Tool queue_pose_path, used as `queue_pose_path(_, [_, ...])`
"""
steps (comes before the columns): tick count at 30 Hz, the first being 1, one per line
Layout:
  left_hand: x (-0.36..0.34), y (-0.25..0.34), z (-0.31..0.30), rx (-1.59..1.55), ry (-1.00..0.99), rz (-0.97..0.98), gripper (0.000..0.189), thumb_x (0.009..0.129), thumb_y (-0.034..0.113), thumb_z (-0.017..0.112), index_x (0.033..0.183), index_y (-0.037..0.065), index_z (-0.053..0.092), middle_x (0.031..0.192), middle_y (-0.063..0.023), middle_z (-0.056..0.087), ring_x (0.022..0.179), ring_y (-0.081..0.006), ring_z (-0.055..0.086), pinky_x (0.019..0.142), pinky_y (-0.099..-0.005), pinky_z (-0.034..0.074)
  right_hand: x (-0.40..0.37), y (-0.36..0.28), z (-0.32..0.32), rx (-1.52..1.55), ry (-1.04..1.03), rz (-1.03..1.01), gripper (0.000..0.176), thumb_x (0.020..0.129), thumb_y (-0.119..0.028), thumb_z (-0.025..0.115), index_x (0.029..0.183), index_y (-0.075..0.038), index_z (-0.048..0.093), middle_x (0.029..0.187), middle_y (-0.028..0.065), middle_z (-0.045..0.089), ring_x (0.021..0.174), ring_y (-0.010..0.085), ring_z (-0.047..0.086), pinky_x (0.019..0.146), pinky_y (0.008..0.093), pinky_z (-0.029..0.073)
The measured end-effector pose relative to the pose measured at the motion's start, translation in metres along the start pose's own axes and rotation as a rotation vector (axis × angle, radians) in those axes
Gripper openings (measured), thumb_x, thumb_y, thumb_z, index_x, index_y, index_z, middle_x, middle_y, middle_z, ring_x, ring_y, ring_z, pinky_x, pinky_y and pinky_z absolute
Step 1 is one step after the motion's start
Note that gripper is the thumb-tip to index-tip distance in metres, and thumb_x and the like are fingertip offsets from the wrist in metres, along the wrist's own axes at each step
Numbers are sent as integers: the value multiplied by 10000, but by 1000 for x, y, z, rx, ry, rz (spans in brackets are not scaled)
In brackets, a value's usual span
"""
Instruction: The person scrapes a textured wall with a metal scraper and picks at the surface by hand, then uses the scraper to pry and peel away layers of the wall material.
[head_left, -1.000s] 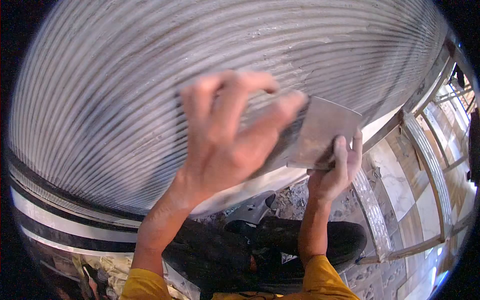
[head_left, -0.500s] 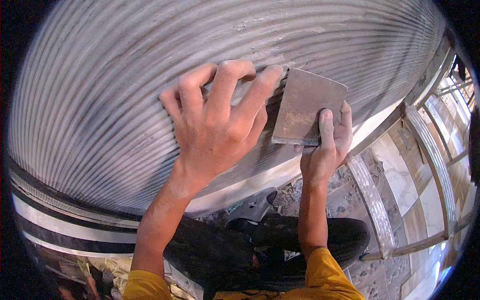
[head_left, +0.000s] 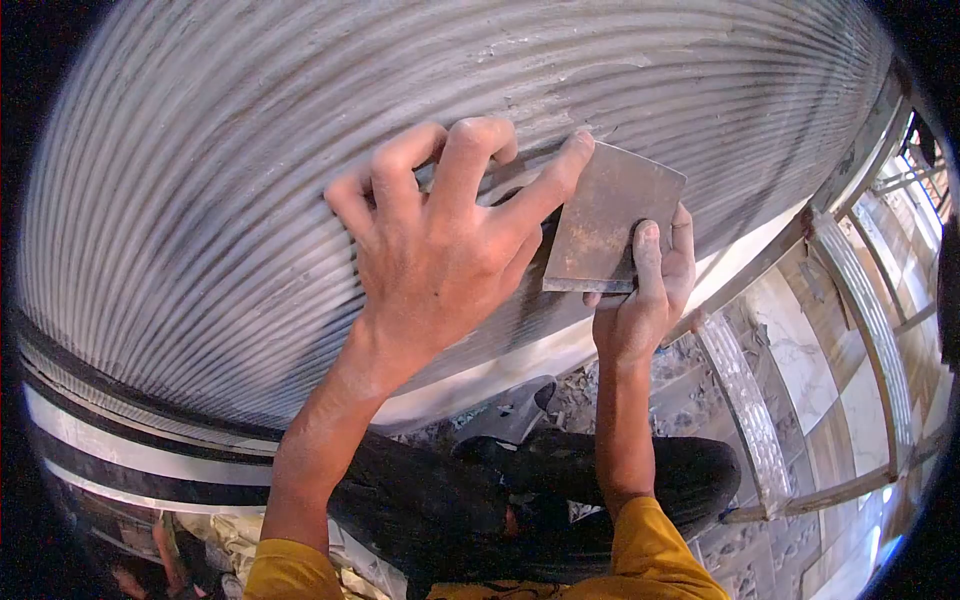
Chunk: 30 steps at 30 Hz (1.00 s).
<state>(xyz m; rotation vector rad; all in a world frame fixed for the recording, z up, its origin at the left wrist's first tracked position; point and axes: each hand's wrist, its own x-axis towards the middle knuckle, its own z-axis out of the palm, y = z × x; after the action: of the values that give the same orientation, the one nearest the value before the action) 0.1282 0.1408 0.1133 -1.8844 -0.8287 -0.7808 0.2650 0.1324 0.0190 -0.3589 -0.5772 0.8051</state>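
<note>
A large grey ribbed surface [head_left: 250,130] curves across the view. My left hand [head_left: 435,235] rests against it with fingers spread and bent; the index fingertip meets the top left corner of a flat metal plate [head_left: 615,215]. That plate is thin and brownish grey, with a straight lower edge. Its right side is gripped by my right hand [head_left: 655,275], thumb on the near face and the other fingers mostly hidden behind it.
On the right stands a metal frame [head_left: 750,410] with bars over a tiled floor [head_left: 790,350]. Rubble and dust lie below the ribbed surface, beside my shoe [head_left: 515,410]. Part of another person [head_left: 170,555] shows at the bottom left.
My left hand has shifted slightly right, and its index fingertip now meets the plate's corner. The plate and my right hand have moved slightly left.
</note>
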Motion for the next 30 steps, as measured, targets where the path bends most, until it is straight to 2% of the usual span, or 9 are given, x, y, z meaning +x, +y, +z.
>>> queue_pose_path(4, [0,0,-1,-20,-17,-13,521,751,166,694,1193,440,679,1021,84,479,1012,-238,364,859,-437,271,-3,-3,7,-62,51,-10,300,974,-117,523,1217,41,447,923,134,636,515,113,613,318,199,441])
queue_pose_path(14, [1,1,-1,-36,-27,-17,530,744,166,694,1199,436,674,1023,75,467,1015,-245,360,855,-445,265,-2,-1,4,-53,30,-4,314,972,-119,520,1231,42,444,914,127,637,533,110,629,324,192,458])
queue_pose_path(16, [2,2,-2,-23,-39,-21,527,744,166,693,1198,433,676,1021,73,465,1015,-246,359,853,-445,265,0,3,1,-100,32,-57,318,969,-119,519,1238,32,443,931,125,636,552,111,630,325,199,456])
queue_pose_path(20, [5,4,-5,-16,-80,-33,514,756,156,678,1195,424,679,1012,62,461,1014,-248,355,851,-447,262,-5,-4,15,-18,29,-3,327,964,-123,521,1247,22,442,948,120,630,560,112,623,327,209,453])
queue_pose_path(23, [3,0,-5,-37,-70,9,514,767,145,667,1203,417,676,1034,57,473,1018,-250,355,851,-449,261,-10,7,15,66,80,28,352,950,-129,544,1252,12,433,952,121,619,562,119,616,327,216,449])
queue_pose_path(25, [2,-3,-8,-43,-89,35,505,773,138,664,1198,411,678,1058,57,484,1025,-251,355,856,-447,261,-12,11,5,-34,33,-37,391,928,-135,574,1258,8,421,962,123,610,585,128,623,327,213,449])
queue_pose_path(27, [0,-7,-11,-57,-110,57,496,780,131,662,1193,405,680,1083,58,496,1033,-251,355,861,-445,262,-15,9,-4,-5,9,-17,402,919,-132,582,1259,6,418,973,126,607,597,133,627,327,213,451])
queue_pose_path(30, [-2,-9,-10,-130,-79,133,402,800,157,661,1151,349,697,1102,56,525,1028,-238,379,874,-427,272,-14,10,-13,-48,-8,-34,410,910,-127,591,1259,0,415,985,127,603,619,135,633,331,211,450])
